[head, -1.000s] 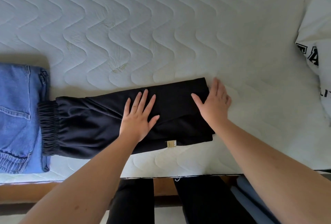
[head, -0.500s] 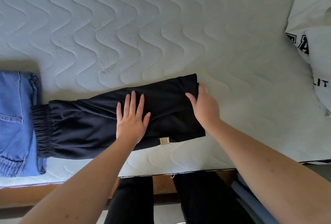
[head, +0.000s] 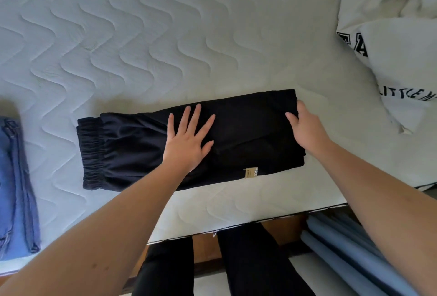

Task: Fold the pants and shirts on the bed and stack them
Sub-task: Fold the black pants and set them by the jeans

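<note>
The black pants (head: 236, 135) lie folded near the bed's (head: 165, 35) near edge. The left hand (head: 189, 139) presses flat, fingers spread; the right hand (head: 305, 128) curls around the right end.

Single view, head-worn, wide-angle. Looks steeply down and forward from above the near edge of the bed (head: 165, 35), close in. Both forearms enter from the bottom of the frame; the wearer's legs show below the mattress edge. Quilted mattress fills the upper frame. Lines bend toward the edges.
</note>
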Demonstrator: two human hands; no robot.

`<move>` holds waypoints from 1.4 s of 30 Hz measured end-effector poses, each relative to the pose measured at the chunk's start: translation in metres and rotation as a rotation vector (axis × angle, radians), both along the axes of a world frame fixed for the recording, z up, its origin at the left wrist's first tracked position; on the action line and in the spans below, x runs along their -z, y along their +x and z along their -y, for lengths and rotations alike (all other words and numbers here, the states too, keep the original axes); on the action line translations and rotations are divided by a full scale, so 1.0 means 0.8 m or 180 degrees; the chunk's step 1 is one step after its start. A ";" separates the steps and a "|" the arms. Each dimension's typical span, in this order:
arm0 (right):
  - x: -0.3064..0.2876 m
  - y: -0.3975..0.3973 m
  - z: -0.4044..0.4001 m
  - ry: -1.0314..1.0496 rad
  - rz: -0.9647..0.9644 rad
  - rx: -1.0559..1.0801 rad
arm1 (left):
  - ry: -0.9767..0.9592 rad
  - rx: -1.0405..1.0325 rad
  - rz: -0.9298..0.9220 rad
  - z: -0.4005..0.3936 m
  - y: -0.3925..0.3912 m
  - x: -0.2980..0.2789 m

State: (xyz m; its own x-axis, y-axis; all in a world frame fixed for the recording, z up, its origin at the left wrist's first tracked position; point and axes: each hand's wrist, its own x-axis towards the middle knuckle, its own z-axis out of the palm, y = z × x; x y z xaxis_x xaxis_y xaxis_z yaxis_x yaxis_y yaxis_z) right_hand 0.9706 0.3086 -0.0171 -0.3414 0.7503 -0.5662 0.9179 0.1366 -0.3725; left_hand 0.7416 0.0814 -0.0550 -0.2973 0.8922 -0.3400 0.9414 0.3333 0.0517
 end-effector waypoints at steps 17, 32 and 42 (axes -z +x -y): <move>-0.135 -0.147 0.155 0.0286 -0.1294 -0.0290 | 0.0325 0.0005 0.1131 0.002 -0.067 -0.044; -0.117 -0.299 0.286 0.0370 -0.1157 -0.1393 | 0.0885 -0.3557 0.2811 0.154 -0.252 -0.065; -0.092 -0.384 0.362 0.0048 -0.1034 -0.1860 | 0.1178 -0.4702 0.4655 0.179 -0.261 -0.066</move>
